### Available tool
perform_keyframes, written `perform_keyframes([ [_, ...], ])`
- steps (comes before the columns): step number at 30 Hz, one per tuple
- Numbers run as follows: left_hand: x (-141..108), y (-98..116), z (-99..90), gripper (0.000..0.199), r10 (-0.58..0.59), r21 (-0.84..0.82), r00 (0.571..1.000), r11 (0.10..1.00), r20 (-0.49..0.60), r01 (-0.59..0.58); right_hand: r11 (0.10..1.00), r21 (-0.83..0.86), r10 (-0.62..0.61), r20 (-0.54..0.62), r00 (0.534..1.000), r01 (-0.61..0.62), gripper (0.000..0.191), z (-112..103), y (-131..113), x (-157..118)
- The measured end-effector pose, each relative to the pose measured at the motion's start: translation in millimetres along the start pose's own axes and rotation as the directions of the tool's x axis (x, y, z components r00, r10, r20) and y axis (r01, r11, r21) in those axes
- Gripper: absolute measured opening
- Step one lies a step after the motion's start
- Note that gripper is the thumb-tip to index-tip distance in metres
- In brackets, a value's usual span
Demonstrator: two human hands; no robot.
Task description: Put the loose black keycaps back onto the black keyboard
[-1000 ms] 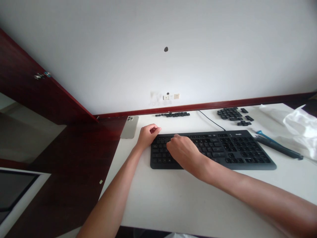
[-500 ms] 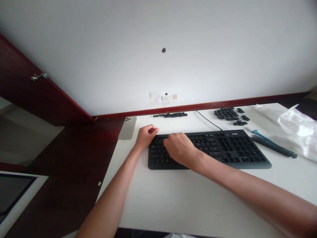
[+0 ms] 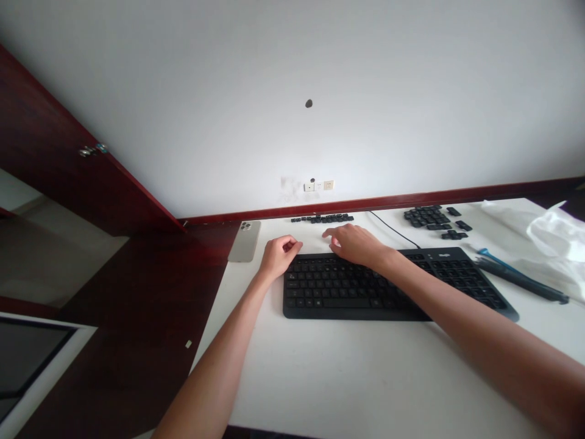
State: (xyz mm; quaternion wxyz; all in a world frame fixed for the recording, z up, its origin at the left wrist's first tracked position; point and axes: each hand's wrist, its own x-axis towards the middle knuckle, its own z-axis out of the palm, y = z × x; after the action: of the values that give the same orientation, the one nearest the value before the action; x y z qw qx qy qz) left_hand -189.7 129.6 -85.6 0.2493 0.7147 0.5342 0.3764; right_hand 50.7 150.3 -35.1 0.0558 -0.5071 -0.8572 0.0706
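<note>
on the smooth white desk [image 3: 320, 372], the left hand [image 3: 280, 256] curls loosely at the corner of a matte black keyboard [image 3: 347, 289]; the right hand [image 3: 354, 244], well apart, reaches its fingers over the top edge. small black keycaps [image 3: 429, 216] lie in a row and cluster beyond, near a pale phone [image 3: 244, 241].

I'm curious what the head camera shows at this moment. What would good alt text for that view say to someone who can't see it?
Two bare hands reach over a black keyboard on a white desk, the left hand curled at its upper left corner and the right hand at its top edge. Loose black keycaps lie beyond it, with a phone to the left and a white plastic bag to the right.
</note>
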Motion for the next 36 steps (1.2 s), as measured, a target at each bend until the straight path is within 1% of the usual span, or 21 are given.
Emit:
perform_keyframes([
  [5, 0, -2, -0.7, 0.030, 0.020, -0.006, 1.000, 1.000, 0.010, -0.020, 0.997, 0.076, -0.010, -0.041, 0.999, 0.013, 0.070, 17, 4, 10],
  [8, 0, -3, -1.1, 0.030, 0.027, -0.012, 1.000, 1.000, 0.008, -0.027, 0.996, 0.088, -0.020, -0.015, 1.000, 0.021, 0.076, 21, 1, 19],
  [10, 0, -5, -1.2, 0.030, 0.032, -0.014, 0.999, 0.999, 0.005, -0.032, 0.998, 0.066, 0.000, 0.020, 1.000, -0.001, 0.078, 22, -1, 27],
  [12, 0, -6, -1.0, 0.029, 0.030, -0.019, 1.000, 0.999, -0.003, -0.030, 0.999, 0.041, 0.030, 0.037, 0.999, -0.032, 0.077, 21, -2, 34],
  [15, 1, -8, -0.1, 0.029, 0.019, -0.027, 1.000, 0.999, -0.009, -0.019, 0.998, 0.005, 0.060, 0.033, 0.998, -0.060, 0.072, 21, -5, 42],
  [19, 1, -9, 0.7, 0.029, 0.018, -0.032, 1.000, 0.999, -0.012, -0.019, 0.995, -0.044, 0.096, 0.050, 0.994, -0.094, 0.064, 22, -8, 45],
  [21, 1, -9, 0.6, 0.029, 0.020, -0.033, 1.000, 0.999, -0.012, -0.020, 0.995, -0.055, 0.087, 0.059, 0.994, -0.084, 0.060, 22, -9, 42],
  [24, 1, -8, 0.4, 0.030, 0.024, -0.027, 1.000, 0.999, -0.012, -0.024, 0.998, -0.051, 0.032, 0.061, 0.998, -0.029, 0.053, 18, -9, 31],
  [27, 1, -7, 0.5, 0.031, 0.020, -0.014, 1.000, 1.000, -0.011, -0.020, 0.999, -0.042, 0.012, 0.022, 1.000, -0.011, 0.046, 12, -6, 19],
  [29, 1, -6, 0.6, 0.030, 0.018, -0.012, 1.000, 1.000, -0.009, -0.018, 1.000, -0.026, 0.016, -0.014, 1.000, -0.017, 0.043, 8, -4, 17],
  [31, 1, -5, 0.3, 0.030, 0.020, -0.013, 1.000, 1.000, -0.008, -0.020, 1.000, -0.018, 0.024, -0.043, 0.999, -0.024, 0.042, 5, -2, 20],
  [33, 1, -5, -0.1, 0.030, 0.019, -0.011, 1.000, 1.000, -0.008, -0.019, 0.999, -0.021, 0.036, -0.058, 0.998, -0.037, 0.046, 5, -1, 28],
  [36, 1, -5, -0.8, 0.030, 0.007, -0.008, 1.000, 1.000, -0.004, -0.008, 0.999, -0.028, 0.042, -0.042, 0.998, -0.043, 0.052, 7, -1, 42],
])
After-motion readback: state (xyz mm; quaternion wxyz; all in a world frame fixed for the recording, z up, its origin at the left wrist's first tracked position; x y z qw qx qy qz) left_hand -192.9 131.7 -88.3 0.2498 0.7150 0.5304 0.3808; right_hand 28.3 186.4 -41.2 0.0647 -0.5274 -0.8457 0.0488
